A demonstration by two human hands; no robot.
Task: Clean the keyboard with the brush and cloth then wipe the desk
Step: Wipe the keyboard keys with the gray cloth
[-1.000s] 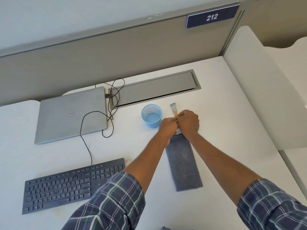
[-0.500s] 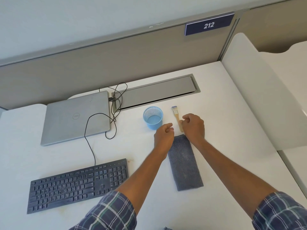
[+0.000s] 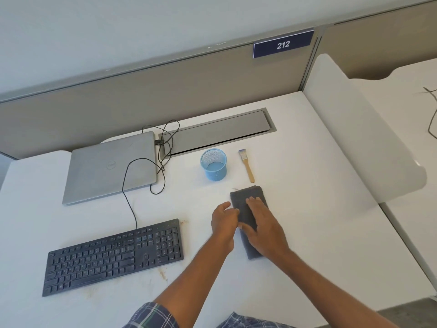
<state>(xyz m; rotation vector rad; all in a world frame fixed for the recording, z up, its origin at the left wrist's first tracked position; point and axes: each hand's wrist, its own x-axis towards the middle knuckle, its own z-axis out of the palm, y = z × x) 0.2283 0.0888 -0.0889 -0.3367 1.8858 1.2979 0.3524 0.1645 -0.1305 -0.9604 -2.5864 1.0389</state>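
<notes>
The right hand (image 3: 262,223) lay flat on the folded grey cloth (image 3: 246,197), fingers straight, probably pinning it so it could be gathered up. The left hand (image 3: 223,221) had its fingers curled at the cloth's edge nearest the keyboard (image 3: 113,256). Whether they pinched it could not be told. The cloth sat just right of the keyboard. The wooden-handled brush (image 3: 247,168) lay untouched behind and right of the keyboard, and a blue mesh cup (image 3: 214,164) stood behind the keyboard's right end. The white desk (image 3: 307,209) showed brownish smudges close around the keyboard. A closed laptop (image 3: 111,166) lay behind the keyboard, and a grey cubicle partition numbered 212 (image 3: 283,45) rose well behind it.
</notes>
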